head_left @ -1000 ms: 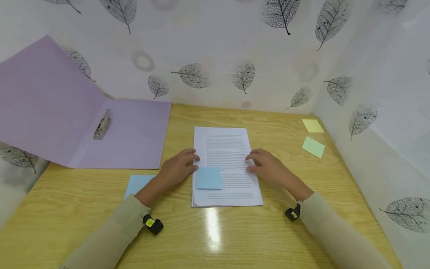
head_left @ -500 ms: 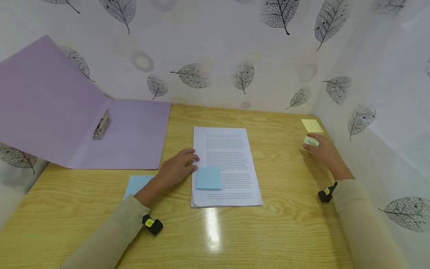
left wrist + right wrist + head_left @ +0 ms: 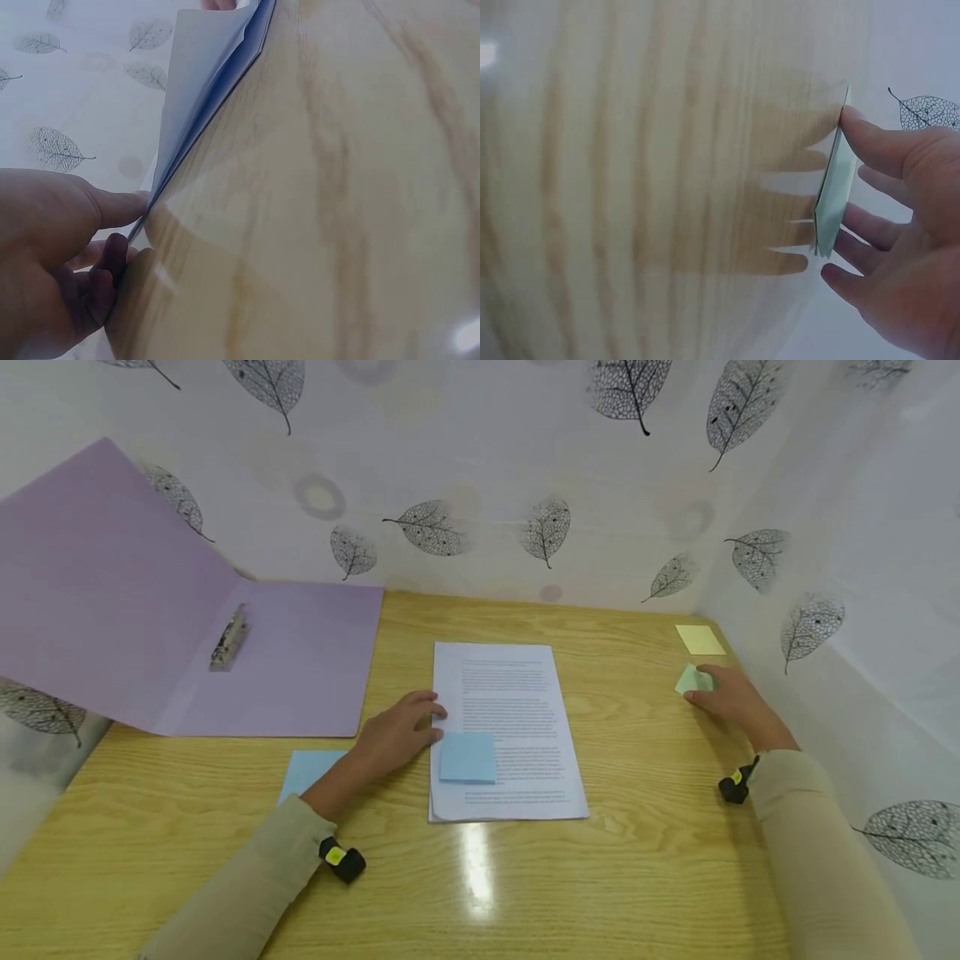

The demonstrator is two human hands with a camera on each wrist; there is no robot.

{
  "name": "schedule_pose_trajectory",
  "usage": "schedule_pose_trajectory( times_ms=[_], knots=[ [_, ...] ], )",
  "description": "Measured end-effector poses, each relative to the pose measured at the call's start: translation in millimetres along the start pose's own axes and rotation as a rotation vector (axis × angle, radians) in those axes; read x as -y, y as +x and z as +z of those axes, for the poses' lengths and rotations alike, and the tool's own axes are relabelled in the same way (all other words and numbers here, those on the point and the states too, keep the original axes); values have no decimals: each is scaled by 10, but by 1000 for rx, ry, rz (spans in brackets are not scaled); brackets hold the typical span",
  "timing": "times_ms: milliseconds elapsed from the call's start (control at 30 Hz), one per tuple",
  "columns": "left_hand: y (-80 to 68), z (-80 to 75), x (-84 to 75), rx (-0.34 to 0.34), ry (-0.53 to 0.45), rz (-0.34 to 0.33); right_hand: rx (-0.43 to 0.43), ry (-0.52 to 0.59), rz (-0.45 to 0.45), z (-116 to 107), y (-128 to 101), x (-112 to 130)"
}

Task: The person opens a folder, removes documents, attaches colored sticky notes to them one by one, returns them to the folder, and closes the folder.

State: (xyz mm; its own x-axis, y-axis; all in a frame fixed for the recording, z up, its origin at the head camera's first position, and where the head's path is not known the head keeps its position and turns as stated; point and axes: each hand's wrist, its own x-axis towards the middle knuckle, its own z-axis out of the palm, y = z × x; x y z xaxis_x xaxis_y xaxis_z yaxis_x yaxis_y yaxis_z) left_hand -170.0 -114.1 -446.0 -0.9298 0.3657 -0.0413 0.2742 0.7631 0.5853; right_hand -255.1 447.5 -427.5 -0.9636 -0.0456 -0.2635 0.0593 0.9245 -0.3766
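A stack of white printed paper point(image 3: 510, 693) lies mid-table with a blue sticky note point(image 3: 467, 757) stuck near its lower left. My left hand point(image 3: 427, 718) rests on the stack's left edge with relaxed fingers. In the left wrist view the left hand point(image 3: 112, 225) has its thumb against the edge of the paper point(image 3: 202, 82). My right hand point(image 3: 701, 685) is at the far right on the green sticky notes point(image 3: 692, 677). The right wrist view shows the right hand point(image 3: 840, 195) pinching the green sticky notes point(image 3: 834, 191) between thumb and fingers, one edge lifted off the wood.
An open purple folder point(image 3: 292, 652) with a metal clip point(image 3: 228, 639) lies at the back left, its cover leaning on the wall. A blue pad point(image 3: 307, 770) sits by my left forearm and a yellow pad point(image 3: 700, 640) in the back right corner. Leaf-patterned walls enclose the wooden table point(image 3: 615, 860).
My right hand left the paper stack and moved right to the green sticky notes, then took hold of them. The left hand stayed put.
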Motion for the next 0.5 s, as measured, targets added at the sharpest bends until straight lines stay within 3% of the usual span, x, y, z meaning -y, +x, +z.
schedule_pose_trajectory(
  times_ms=[233, 500],
  knots=[
    [8, 3, 6, -6, 6, 1, -88, 1, 5, 39, -58, 40],
    [-5, 0, -8, -4, 0, -6, -168, 111, -7, 97, -185, 161]
  ],
)
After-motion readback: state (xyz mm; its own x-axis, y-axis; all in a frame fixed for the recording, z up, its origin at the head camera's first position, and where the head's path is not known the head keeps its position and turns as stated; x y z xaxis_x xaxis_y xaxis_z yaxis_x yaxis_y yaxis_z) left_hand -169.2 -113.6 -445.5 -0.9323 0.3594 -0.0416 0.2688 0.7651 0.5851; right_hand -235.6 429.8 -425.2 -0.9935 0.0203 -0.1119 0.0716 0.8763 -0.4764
